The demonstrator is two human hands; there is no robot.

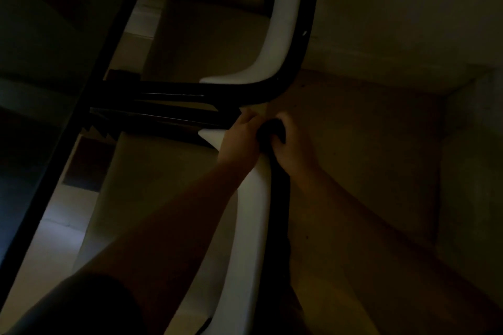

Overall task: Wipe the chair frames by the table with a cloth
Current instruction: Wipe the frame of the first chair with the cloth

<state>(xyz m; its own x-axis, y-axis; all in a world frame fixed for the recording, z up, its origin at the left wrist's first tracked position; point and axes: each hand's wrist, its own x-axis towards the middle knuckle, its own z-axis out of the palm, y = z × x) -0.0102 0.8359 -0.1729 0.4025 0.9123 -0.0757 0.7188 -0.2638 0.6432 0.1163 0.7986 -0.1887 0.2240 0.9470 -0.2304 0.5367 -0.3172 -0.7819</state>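
Note:
The scene is very dark. Two chairs with white backrests and black frames stand side by side at a dark table. The near chair's black frame (280, 198) runs along its white backrest (253, 212) from the bottom up to its top corner. My left hand (241, 139) grips that backrest's top corner. My right hand (294, 141) is closed over a dark cloth (269, 130) pressed on the frame at the same corner. The far chair's curved black frame (296, 62) and white backrest (283, 30) lie just beyond my hands.
A dark glass table (40, 68) with a black edge (89, 106) fills the left side. Pale floor spreads on the right, with a wall or step edge (446, 106) further right. The chair seats sit tucked under the table's edge.

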